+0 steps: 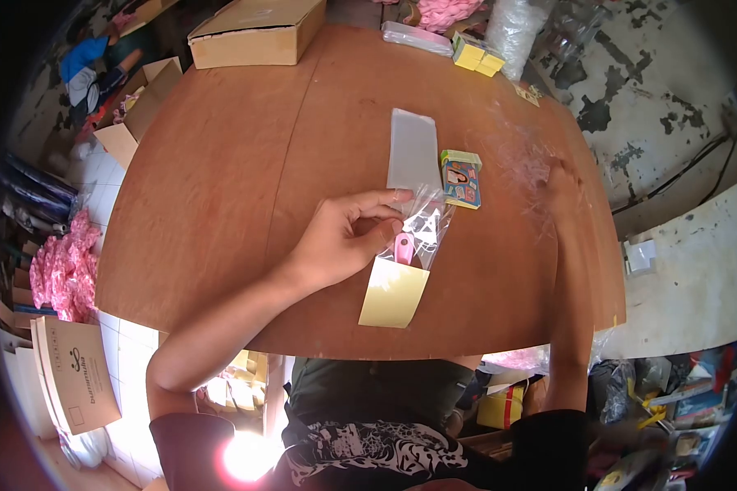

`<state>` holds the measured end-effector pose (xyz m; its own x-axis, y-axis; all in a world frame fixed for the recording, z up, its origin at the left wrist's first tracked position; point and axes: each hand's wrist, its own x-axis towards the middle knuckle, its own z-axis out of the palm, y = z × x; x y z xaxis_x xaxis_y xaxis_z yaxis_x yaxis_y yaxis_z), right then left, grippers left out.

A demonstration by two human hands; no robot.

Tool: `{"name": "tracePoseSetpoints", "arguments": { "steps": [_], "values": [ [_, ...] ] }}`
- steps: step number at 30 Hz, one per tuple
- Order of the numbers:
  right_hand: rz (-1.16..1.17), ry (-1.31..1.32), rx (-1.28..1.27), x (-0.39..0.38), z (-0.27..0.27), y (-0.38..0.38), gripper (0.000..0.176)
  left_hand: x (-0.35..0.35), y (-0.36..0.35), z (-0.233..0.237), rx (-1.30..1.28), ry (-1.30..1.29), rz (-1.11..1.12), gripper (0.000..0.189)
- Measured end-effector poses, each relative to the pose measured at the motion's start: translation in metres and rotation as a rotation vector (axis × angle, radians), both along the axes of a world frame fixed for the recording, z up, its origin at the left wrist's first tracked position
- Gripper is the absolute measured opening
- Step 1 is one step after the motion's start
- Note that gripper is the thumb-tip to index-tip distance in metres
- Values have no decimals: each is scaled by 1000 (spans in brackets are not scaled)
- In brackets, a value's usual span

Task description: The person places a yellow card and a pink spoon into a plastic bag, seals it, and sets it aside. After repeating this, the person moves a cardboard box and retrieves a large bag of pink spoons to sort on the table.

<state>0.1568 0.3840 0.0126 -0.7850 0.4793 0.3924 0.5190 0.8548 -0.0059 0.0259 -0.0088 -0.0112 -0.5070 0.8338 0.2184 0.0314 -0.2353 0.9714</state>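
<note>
My left hand [348, 237] is closed, pinching the open end of a clear plastic bag [431, 219] between thumb and fingers. Inside the bag lie a pale yellow card [394, 293] and a pink plastic piece [404, 249] with a hole in its end; the card hides the rest of that piece. My right hand [562, 192] is at the table's right side, touching or just over a loose heap of thin, clear strands [522, 164]. Motion blurs its fingers. Beyond my left hand lie a stack of flat clear sleeves [413, 147] and a small printed box [462, 182].
The brown wooden table [205, 188] has a cardboard box [258, 34] at its far left edge. Yellow boxes [477, 56] and a clear plastic roll [516, 33] stand at the far right. Another person [86, 74] is at the upper left, near an open carton [143, 110].
</note>
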Motion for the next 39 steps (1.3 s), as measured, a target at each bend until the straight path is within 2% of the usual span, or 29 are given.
{"name": "tracePoseSetpoints", "arguments": {
  "steps": [2, 3, 4, 5, 7, 8, 9, 10, 12, 13, 14, 15, 18, 20, 23, 25, 26, 28, 32, 34, 36, 39],
  "values": [
    [64, 436, 30, -11, -13, -23, 29, -2, -1, 0, -32, 39, 44, 37],
    [77, 428, 30, -12, -11, -39, 29, -3, -1, 0, -30, 30, 56, 37],
    [205, 489, -105, -10, 4, -78, 26, -3, 1, -1, -12, 5, 50, 37],
    [326, 555, -242, -8, 14, -112, 22, -4, 2, -1, 3, -14, 40, 38],
    [532, 473, -780, -9, 16, -153, 17, -5, 3, -3, -12, -12, 30, 40],
    [515, 323, -1032, -8, 17, -169, 22, -5, 3, -4, -10, -11, 28, 41],
    [512, 233, -1161, -10, 16, -184, 25, -4, 2, -2, -12, -8, 28, 41],
    [539, 224, -1353, -10, 20, -201, 24, -3, 0, 2, 14, 7, -3, 46],
    [607, 290, -1336, -10, 23, -214, 18, 2, -2, 7, 40, 20, -32, 51],
    [610, 289, -1338, -10, 33, -214, 18, 4, -2, 9, 165, -16, -25, 58],
    [802, 480, -835, -12, 49, -212, 14, 5, -3, 10, 288, -52, -16, 65],
    [948, 639, -307, -15, 62, -211, 11, 1, -6, 9, 237, 15, 13, 76],
    [912, 502, -339, -23, 84, -212, 7, -8, -4, 7, 294, 137, 118, 75],
    [988, 513, -233, -21, 90, -212, 7, -9, -6, 8, 271, 143, 132, 72],
    [956, 507, -386, -10, 89, -217, 7, -7, -9, 9, 212, 191, 173, 69],
    [840, 438, -818, -5, 80, -221, 9, -4, -8, 11, 132, 142, 20, 69],
    [838, 441, -818, -4, 73, -222, 9, -4, -8, 9, 131, 143, 18, 69],
    [635, 270, -1294, -5, 52, -223, 14, -3, -4, 0, 59, -185, -367, 71],
    [625, 324, -1217, -13, 15, -214, 18, 10, 2, -2, -30, -90, -318, 59],
    [520, 298, -1342, -12, 11, -207, 22, 12, 4, -3, -8, -124, -293, 53],
    [511, 304, -1434, -12, 10, -204, 24, 8, 5, -6, -95, -73, -212, 50],
    [483, 268, -1597, -8, 9, -198, 29, 5, 6, -9, -76, -88, -151, 45]
  ]
}}
